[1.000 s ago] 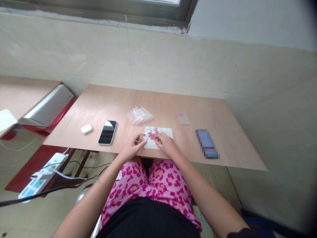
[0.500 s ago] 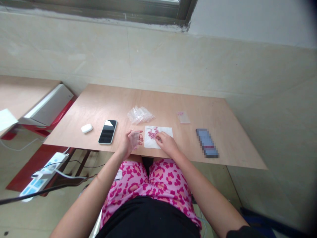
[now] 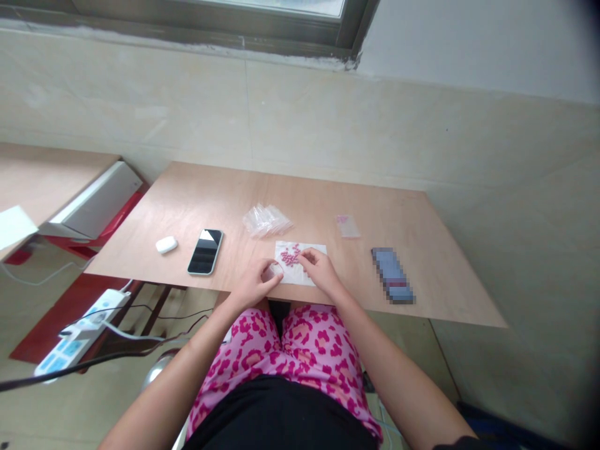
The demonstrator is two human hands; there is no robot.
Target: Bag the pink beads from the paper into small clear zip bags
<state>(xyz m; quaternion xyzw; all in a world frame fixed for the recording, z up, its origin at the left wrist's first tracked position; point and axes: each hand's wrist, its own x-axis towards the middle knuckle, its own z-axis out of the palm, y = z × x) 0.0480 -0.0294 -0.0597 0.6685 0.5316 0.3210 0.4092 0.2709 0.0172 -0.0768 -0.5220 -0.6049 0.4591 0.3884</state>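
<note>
Several small pink beads (image 3: 289, 255) lie in a loose heap on a white sheet (image 3: 294, 277) near the table's front edge. My right hand (image 3: 319, 267) is over the sheet's right part, thumb and fingertips pinched together beside the beads; whatever they hold is too small to make out. At the sheet's left edge, my left hand (image 3: 259, 281) curls around a small clear plastic bag (image 3: 270, 271), mostly hidden by the fingers. Behind the sheet lies a pile of clear plastic bags (image 3: 266, 221). Farther right, a single clear bag (image 3: 348, 227) has pink at its upper end.
On the table (image 3: 225, 187), a phone (image 3: 205, 252) and a white rounded case (image 3: 167, 245) lie to the left. A blurred-out phone-like object (image 3: 392, 276) lies to the right. A power strip (image 3: 84, 331) with cables sits below the table's left side.
My left hand has moved right with the plastic bag and turned over, so its back now faces up at the sheet's edge. My right hand stays by the beads, shifted slightly right.
</note>
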